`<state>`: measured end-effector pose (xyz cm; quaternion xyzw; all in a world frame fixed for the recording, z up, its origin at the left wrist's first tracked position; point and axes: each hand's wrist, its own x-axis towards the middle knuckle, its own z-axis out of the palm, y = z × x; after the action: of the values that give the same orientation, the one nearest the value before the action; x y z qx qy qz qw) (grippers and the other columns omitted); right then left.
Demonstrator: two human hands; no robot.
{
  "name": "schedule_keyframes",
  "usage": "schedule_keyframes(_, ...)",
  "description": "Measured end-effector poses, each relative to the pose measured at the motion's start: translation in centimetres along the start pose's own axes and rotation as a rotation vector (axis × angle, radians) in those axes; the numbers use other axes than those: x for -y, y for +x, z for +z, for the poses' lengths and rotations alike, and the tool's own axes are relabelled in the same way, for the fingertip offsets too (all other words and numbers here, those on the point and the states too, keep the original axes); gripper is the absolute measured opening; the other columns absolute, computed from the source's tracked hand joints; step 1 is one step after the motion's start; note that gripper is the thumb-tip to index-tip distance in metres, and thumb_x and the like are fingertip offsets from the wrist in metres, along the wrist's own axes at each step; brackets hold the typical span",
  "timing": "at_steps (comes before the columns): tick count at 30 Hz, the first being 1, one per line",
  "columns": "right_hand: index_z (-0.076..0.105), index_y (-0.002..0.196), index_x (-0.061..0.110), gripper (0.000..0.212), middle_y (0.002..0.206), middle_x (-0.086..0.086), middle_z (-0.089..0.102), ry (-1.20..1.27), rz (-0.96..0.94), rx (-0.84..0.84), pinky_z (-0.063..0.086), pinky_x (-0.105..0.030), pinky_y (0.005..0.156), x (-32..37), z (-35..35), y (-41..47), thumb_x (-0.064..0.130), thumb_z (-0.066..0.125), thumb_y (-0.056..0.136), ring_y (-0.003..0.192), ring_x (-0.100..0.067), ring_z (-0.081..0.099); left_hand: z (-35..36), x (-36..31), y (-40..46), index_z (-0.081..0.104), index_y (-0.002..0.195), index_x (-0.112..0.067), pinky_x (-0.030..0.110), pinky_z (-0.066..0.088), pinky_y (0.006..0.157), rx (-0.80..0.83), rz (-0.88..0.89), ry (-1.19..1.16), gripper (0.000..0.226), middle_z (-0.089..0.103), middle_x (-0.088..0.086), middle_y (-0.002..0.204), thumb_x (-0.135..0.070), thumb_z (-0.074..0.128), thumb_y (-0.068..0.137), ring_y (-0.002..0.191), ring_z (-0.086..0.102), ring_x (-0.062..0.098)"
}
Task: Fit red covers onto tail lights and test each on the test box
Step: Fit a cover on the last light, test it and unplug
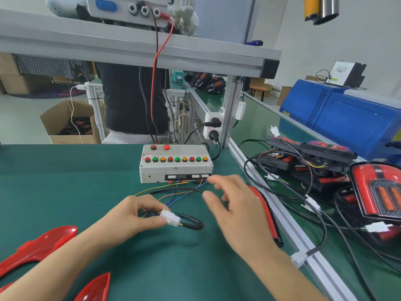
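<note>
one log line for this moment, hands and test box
left hand: pinches white connector | right hand: open, blurred, holds nothing | test box: behind hands | red covers: on mat

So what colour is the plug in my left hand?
White, clearest in the head view: plug, left hand.

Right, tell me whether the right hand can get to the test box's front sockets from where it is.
Probably yes. The right hand hovers open just in front of the test box, its fingertips near the sockets. Only loose thin wires lie between, and nothing solid blocks the way.
</note>
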<state>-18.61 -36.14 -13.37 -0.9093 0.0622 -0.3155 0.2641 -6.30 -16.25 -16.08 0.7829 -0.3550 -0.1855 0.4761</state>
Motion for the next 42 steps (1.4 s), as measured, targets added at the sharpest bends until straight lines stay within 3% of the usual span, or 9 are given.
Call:
schedule_keyframes(4,0.061,0.121,0.025,0.032,0.106,0.01,0.055,-0.009,0.233,-0.121,0.047,-0.033,0.087,-3.7,-3.0,-0.5,0.032,0.06,0.09,0.098,-0.012,0.055,0.1,0.3,-0.4,0.07,0.085,-0.043,0.031,0.029,0.104,0.007,0.115,0.321,0.016,0.065,-0.02,0.094,-0.047,0.066,0.071,0.096,0.059,0.003)
schedule_keyframes(7,0.049,0.134,0.026,0.045,0.12,0.007,0.051,-0.174,0.484,0.024,0.038,-0.031,0.086,-6.6,-4.4,-1.3,0.045,0.053,0.093,0.112,-0.015,0.052,0.7,0.8,-0.6,0.063,0.093,-0.05,0.021,0.0,0.109,-0.032,0.17,0.562,0.021,0.06,-0.025,0.092,-0.049,0.063,0.072,0.102,0.049,-0.01)
schedule_keyframes(12,0.04,0.142,0.022,0.059,0.133,-0.002,0.051,-0.282,0.686,0.253,0.04,-0.034,0.092,-9.0,-4.3,-2.3,0.056,0.043,0.094,0.117,-0.022,0.052,1.2,1.2,-0.8,0.066,0.095,-0.044,0.027,-0.004,0.112,0.05,0.243,0.875,0.018,0.053,-0.025,0.093,-0.046,0.058,0.079,0.102,0.043,-0.012)
schedule_keyframes(17,0.053,0.126,0.017,0.05,0.116,-0.006,0.061,-0.215,0.744,0.301,0.035,-0.032,0.077,-9.1,-3.9,-2.2,0.055,0.043,0.095,0.093,-0.02,0.046,1.6,1.0,-1.3,0.059,0.11,-0.045,0.019,-0.018,0.108,0.133,0.213,0.891,0.048,0.05,-0.029,0.105,-0.066,0.042,0.071,0.111,0.035,-0.017)
schedule_keyframes(20,0.047,0.138,0.018,0.058,0.127,-0.003,0.057,-0.042,0.793,0.267,0.034,-0.029,0.082,-9.1,-3.9,-2.0,0.055,0.049,0.093,0.107,-0.019,0.051,1.7,0.8,-1.3,0.057,0.114,-0.047,0.017,-0.015,0.108,0.131,0.224,0.827,0.055,0.048,-0.031,0.108,-0.075,0.038,0.07,0.112,0.035,-0.018)
schedule_keyframes(24,0.049,0.14,0.017,0.061,0.14,-0.001,0.053,0.201,0.92,0.218,0.038,-0.034,0.099,-9.7,-4.0,-1.9,0.052,0.057,0.09,0.125,-0.021,0.051,2.0,0.8,-1.2,0.059,0.107,-0.049,0.017,-0.009,0.109,0.148,0.262,0.779,0.031,0.047,-0.031,0.103,-0.065,0.045,0.084,0.107,0.037,-0.019)
schedule_keyframes(30,0.074,0.097,0.013,0.035,0.092,-0.004,0.077,0.423,1.016,0.265,0.049,-0.044,0.098,-10.0,-3.9,-1.4,0.046,0.066,0.087,0.098,-0.025,0.069,2.5,0.8,-1.0,0.062,0.102,-0.045,0.014,-0.004,0.108,0.171,0.268,0.74,0.021,0.05,-0.03,0.102,-0.05,0.054,0.083,0.106,0.04,-0.017)
schedule_keyframes(33,0.073,0.103,0.011,0.03,0.089,-0.005,0.077,0.586,1.018,0.304,0.055,-0.033,0.076,-9.4,-3.6,-1.0,0.036,0.061,0.092,0.084,-0.019,0.074,2.5,0.8,-0.9,0.063,0.104,-0.044,0.012,-0.002,0.107,0.174,0.262,0.739,0.025,0.05,-0.031,0.102,-0.048,0.054,0.081,0.106,0.041,-0.015)
schedule_keyframes(42,0.069,0.096,0.014,0.015,0.086,-0.011,0.076,1.248,1.013,0.009,0.053,-0.032,0.062,-8.8,-1.4,-1.5,0.02,0.057,0.09,0.066,-0.02,0.073,2.5,0.8,-1.1,0.061,0.104,-0.044,0.011,0.002,0.106,0.2,0.272,0.73,0.03,0.049,-0.033,0.1,-0.052,0.052,0.077,0.105,0.041,-0.016)
